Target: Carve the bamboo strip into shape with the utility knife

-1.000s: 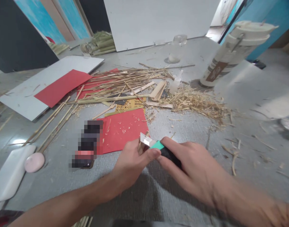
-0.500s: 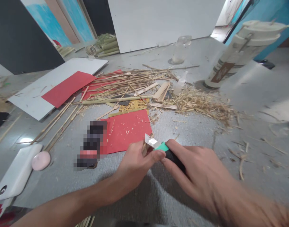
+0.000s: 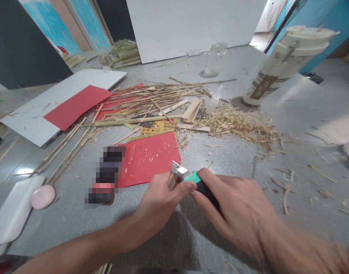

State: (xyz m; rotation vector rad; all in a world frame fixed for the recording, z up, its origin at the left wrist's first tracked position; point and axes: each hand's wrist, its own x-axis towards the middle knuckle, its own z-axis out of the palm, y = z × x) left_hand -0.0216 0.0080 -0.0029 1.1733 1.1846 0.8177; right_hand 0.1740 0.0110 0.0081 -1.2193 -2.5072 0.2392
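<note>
- The right hand [image 3: 237, 205] has its grip closed round a knife [image 3: 196, 180] with a green and black handle, near the middle of the grey floor [image 3: 228, 160].
- The left hand [image 3: 160, 199] pinches what looks like a thin bamboo sliver [image 3: 171, 182] beside the blade [image 3: 178, 169], thumb against the knife's back.
- Just beyond lies a red sheet [image 3: 151, 158]; farther off, bamboo strips [image 3: 151, 99] and shavings [image 3: 237, 123].

Knife blade [image 3: 178, 170] now turned more edge-on

Right hand [image 3: 237, 205] grips knife [image 3: 196, 180] (teal-black); left hand [image 3: 160, 198] pinches bamboo strip [image 3: 171, 182].
</note>
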